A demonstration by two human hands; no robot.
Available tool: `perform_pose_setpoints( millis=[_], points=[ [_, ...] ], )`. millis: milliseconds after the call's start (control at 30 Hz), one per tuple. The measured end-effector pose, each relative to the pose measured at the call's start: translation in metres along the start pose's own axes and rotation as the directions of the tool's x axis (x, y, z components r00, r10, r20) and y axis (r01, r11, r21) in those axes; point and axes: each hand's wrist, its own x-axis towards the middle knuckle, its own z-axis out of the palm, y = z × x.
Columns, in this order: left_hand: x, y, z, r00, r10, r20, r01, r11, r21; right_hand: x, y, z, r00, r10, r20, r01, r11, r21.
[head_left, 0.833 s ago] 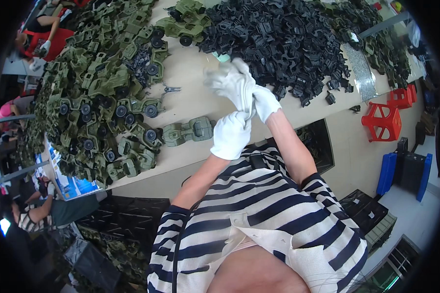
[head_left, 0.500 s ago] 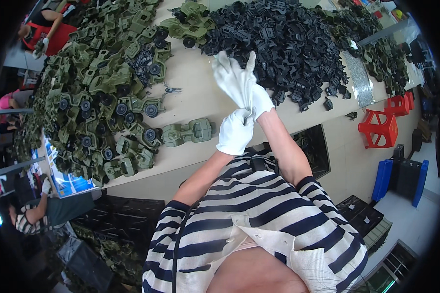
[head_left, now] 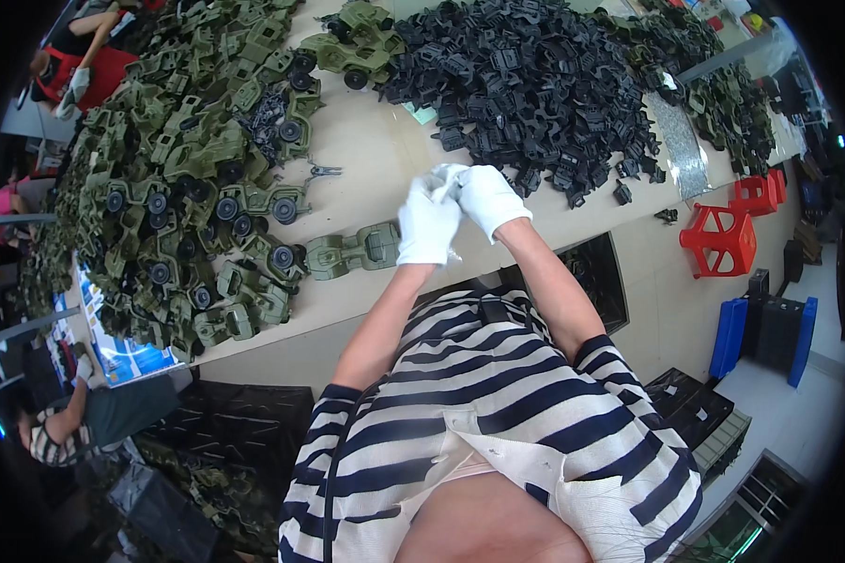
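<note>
The left grip [head_left: 427, 225] is slightly blurred where it meets the right grip [head_left: 493, 199], and with the fingertips hidden, whatever lies between them cannot be told. The upper edge crops the olive vehicle heap [head_left: 197, 155] and the black part heap [head_left: 535, 84], their lower pieces buried. The counter [head_left: 366, 131] and right forearm [head_left: 554, 291] partly cover a dark bin [head_left: 620, 286].

Gloved left hand [head_left: 429, 225]: one. Gloved right hand [head_left: 493, 203]: one. Pliers [head_left: 326, 171], eleven o'clock: one pair. Red stools [head_left: 742, 228], three o'clock: at least two. Black parts [head_left: 535, 89], one o'clock: dozens. Green toy vehicles [head_left: 214, 155], ten o'clock: dozens.
</note>
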Motion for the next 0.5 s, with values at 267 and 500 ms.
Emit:
perform_pose_setpoints(
  millis=[267, 500],
  points=[
    [0.042, -0.020, -0.020, 0.969, 0.132, -0.208, -0.163, 0.977, -0.139, -0.007, -0.021, -0.001, 0.990, 0.083, 0.110, -0.096, 0.988, 0.117],
    [0.022, -0.012, -0.024, 0.996, 0.022, -0.088, -0.050, 0.945, -0.324, -0.014, -0.018, 0.013, 0.993, 0.118, -0.024, -0.115, 0.986, 0.119]
  ],
)
